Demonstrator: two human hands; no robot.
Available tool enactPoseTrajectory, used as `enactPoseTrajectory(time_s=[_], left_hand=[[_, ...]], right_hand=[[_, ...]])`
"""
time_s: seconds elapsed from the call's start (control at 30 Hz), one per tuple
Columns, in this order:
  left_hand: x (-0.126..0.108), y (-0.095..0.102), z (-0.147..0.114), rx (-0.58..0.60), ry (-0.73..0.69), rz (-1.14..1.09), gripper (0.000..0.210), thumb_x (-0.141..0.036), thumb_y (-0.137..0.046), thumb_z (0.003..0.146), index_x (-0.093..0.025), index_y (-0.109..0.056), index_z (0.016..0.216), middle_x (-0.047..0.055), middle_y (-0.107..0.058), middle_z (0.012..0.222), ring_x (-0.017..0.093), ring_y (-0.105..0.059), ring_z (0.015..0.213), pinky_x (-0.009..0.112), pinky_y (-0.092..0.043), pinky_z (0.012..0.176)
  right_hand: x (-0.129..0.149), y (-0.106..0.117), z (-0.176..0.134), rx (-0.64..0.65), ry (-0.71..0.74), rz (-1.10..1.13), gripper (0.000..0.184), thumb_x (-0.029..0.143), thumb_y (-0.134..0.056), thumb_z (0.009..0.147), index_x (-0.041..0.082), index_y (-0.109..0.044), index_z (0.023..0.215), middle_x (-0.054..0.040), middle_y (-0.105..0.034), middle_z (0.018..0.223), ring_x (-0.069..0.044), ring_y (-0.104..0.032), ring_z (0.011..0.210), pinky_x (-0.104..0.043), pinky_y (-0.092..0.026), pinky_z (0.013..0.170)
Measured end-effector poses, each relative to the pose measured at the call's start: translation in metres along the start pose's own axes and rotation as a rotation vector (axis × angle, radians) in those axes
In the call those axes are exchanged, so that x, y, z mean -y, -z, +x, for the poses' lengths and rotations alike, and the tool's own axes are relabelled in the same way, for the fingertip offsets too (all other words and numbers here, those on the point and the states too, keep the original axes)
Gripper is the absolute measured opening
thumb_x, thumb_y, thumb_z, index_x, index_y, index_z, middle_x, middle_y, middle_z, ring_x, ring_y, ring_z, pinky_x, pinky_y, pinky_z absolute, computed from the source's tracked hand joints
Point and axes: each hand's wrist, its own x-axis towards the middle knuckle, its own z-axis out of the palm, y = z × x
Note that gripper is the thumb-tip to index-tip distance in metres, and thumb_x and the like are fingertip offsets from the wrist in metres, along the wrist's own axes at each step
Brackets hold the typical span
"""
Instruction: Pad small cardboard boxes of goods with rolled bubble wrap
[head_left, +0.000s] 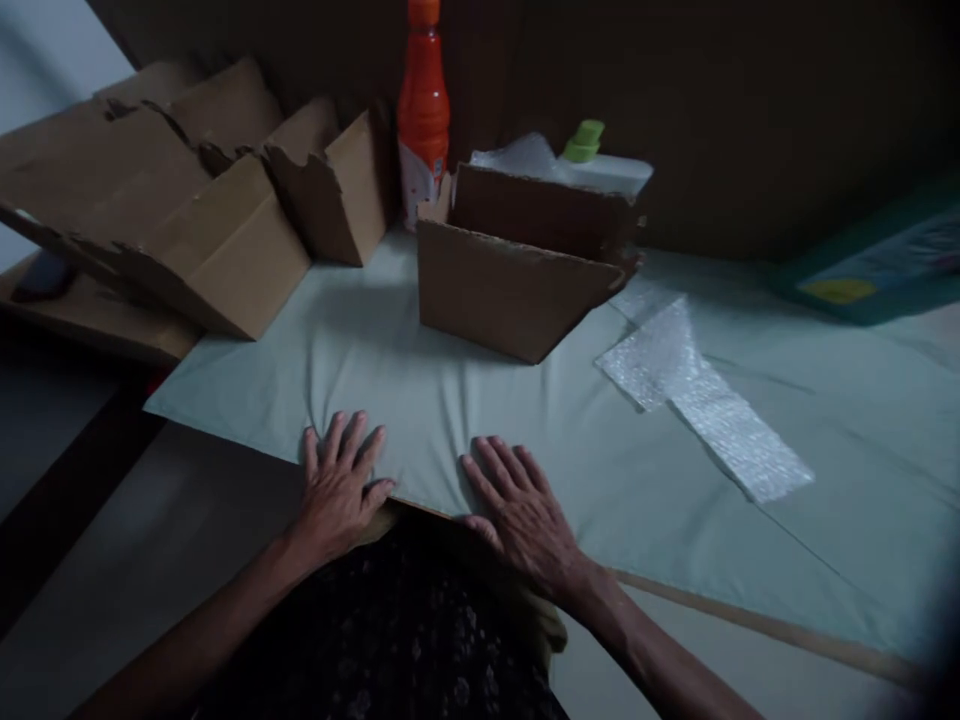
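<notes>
Both palms rest at the front edge of a table covered by a pale green cloth [375, 330]. My left hand [341, 490] lies flat on the cloth with its fingers spread. To its right, my right hand [521, 510] is also flat, fingers stretched forward and the thumb near the edge. Neither holds anything. Beyond them stands an open cardboard box [480, 290], its inside mostly hidden by the front wall. Strips of bubble wrap [697, 390] lie on the cloth to the right of the box.
Several open cardboard boxes [247, 240] lean together at the left. A red-orange bottle [424, 110] stands behind the middle box, near a white bottle with a green cap [585, 145] and more bubble wrap [517, 155]. A blurred green container [877, 265] is at the far right.
</notes>
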Motion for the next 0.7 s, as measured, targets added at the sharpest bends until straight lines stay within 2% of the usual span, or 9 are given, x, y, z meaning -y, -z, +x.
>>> enactPoseTrajectory(time_s=[0.1, 0.2, 0.27, 0.33, 0.4, 0.5, 0.57, 0.63, 0.7], left_hand=[[0.017, 0.011, 0.013, -0.093, 0.032, -0.069, 0.058, -0.047, -0.035, 0.104, -0.015, -0.056, 0.148, 0.022, -0.047, 0.160, 0.040, -0.041, 0.150, 0.068, -0.027, 0.120], [0.049, 0.022, 0.044, -0.186, 0.114, -0.092, 0.063, -0.050, -0.035, 0.102, -0.012, -0.054, 0.148, 0.024, -0.042, 0.162, 0.040, -0.037, 0.152, 0.066, -0.023, 0.124], [0.075, 0.023, 0.057, -0.180, 0.156, -0.087, 0.066, -0.052, -0.035, 0.100, -0.012, -0.055, 0.148, 0.024, -0.039, 0.164, 0.042, -0.031, 0.154, 0.068, -0.020, 0.123], [0.098, 0.016, 0.057, -0.159, 0.226, -0.093, 0.070, -0.058, -0.038, 0.096, -0.013, -0.057, 0.146, 0.026, -0.042, 0.161, 0.048, -0.032, 0.153, 0.074, -0.022, 0.119], [0.114, 0.008, 0.045, -0.122, 0.287, -0.096, 0.071, -0.063, -0.040, 0.094, -0.023, -0.053, 0.151, 0.020, -0.044, 0.162, 0.049, -0.033, 0.152, 0.078, -0.022, 0.117], [0.124, 0.001, 0.019, -0.101, 0.342, -0.075, 0.071, -0.070, -0.039, 0.092, -0.036, -0.044, 0.155, 0.011, -0.038, 0.167, 0.049, -0.029, 0.154, 0.083, -0.019, 0.114], [0.124, 0.002, 0.008, -0.080, 0.367, -0.075, 0.074, -0.072, -0.041, 0.090, -0.032, -0.048, 0.152, 0.015, -0.039, 0.166, 0.051, -0.030, 0.153, 0.084, -0.020, 0.112], [0.120, 0.007, 0.011, -0.080, 0.395, -0.100, 0.072, -0.071, -0.046, 0.088, -0.029, -0.054, 0.146, 0.017, -0.045, 0.162, 0.053, -0.035, 0.150, 0.084, -0.021, 0.113], [0.112, 0.010, 0.030, -0.135, 0.385, -0.218, 0.067, -0.067, -0.054, 0.083, -0.032, -0.058, 0.140, 0.012, -0.049, 0.160, 0.051, -0.039, 0.148, 0.080, -0.020, 0.117]], right_hand=[[0.008, 0.004, -0.004, 0.025, 0.028, 0.031, 0.070, 0.062, -0.036, 0.105, 0.020, -0.036, 0.161, -0.0123, -0.035, 0.168, -0.031, -0.026, 0.157, -0.053, -0.023, 0.127], [0.007, 0.007, -0.006, 0.035, 0.034, 0.077, 0.073, 0.065, -0.037, 0.104, 0.020, -0.039, 0.160, -0.0132, -0.036, 0.168, -0.032, -0.026, 0.157, -0.054, -0.024, 0.127], [0.006, 0.010, -0.006, 0.044, 0.025, 0.126, 0.075, 0.068, -0.038, 0.103, 0.020, -0.040, 0.160, -0.0137, -0.038, 0.166, -0.032, -0.028, 0.157, -0.055, -0.026, 0.126], [0.006, 0.013, -0.006, 0.069, 0.004, 0.186, 0.072, 0.066, -0.040, 0.103, 0.020, -0.042, 0.159, -0.0130, -0.039, 0.166, -0.032, -0.028, 0.157, -0.056, -0.027, 0.127], [0.009, 0.018, -0.006, 0.090, -0.022, 0.244, 0.068, 0.063, -0.042, 0.103, 0.021, -0.045, 0.157, -0.0120, -0.040, 0.166, -0.032, -0.029, 0.157, -0.056, -0.028, 0.127], [0.009, 0.024, -0.007, 0.081, -0.050, 0.337, 0.063, 0.060, -0.043, 0.104, 0.021, -0.050, 0.154, -0.0121, -0.043, 0.164, -0.032, -0.032, 0.156, -0.057, -0.029, 0.127], [0.002, 0.029, -0.009, 0.054, -0.078, 0.432, 0.057, 0.057, -0.043, 0.105, 0.022, -0.058, 0.147, -0.0116, -0.050, 0.160, -0.031, -0.039, 0.152, -0.056, -0.033, 0.125], [-0.014, 0.033, -0.010, -0.011, -0.159, 0.542, 0.048, 0.052, -0.043, 0.106, 0.025, -0.066, 0.138, -0.0109, -0.057, 0.153, -0.030, -0.051, 0.144, -0.053, -0.043, 0.119], [-0.039, 0.036, -0.006, -0.126, -0.305, 0.625, 0.043, 0.048, -0.043, 0.106, 0.026, -0.068, 0.132, -0.0115, -0.061, 0.148, -0.028, -0.059, 0.135, -0.050, -0.051, 0.112]])
